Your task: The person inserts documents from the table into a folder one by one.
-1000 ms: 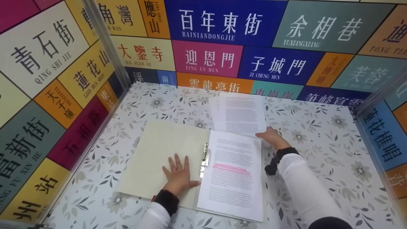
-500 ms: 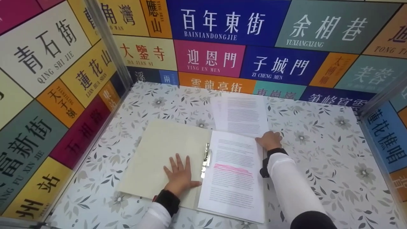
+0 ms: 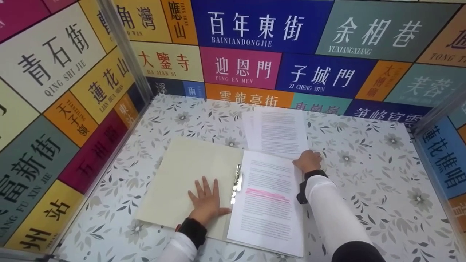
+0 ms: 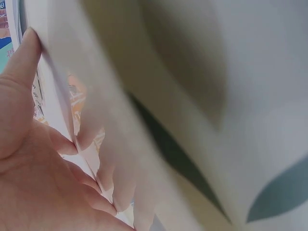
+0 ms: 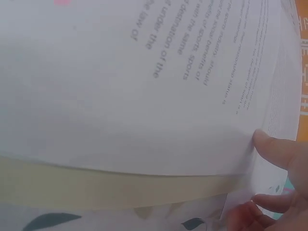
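Flower-patterned table (image 3: 382, 182), sign-printed walls (image 3: 240, 51). Open folder (image 3: 196, 160) bears printed pages (image 3: 267, 222). Left hand (image 3: 206, 203) spread flat, gripping nothing; right hand (image 3: 308, 160) thumb touches pages, grip unclear.

Wall panels (image 3: 262, 29): looking evenly bright, head view, twelve o'clock
Metal clip (image 3: 237, 183): glinting, six o'clock
Leaf print (image 4: 280, 193): blurring, left wrist view, four o'clock
Printed page (image 5: 120, 110): looking hazily grey, right wrist view

Sheets (image 3: 282, 133) behind the folder (image 3: 185, 167)
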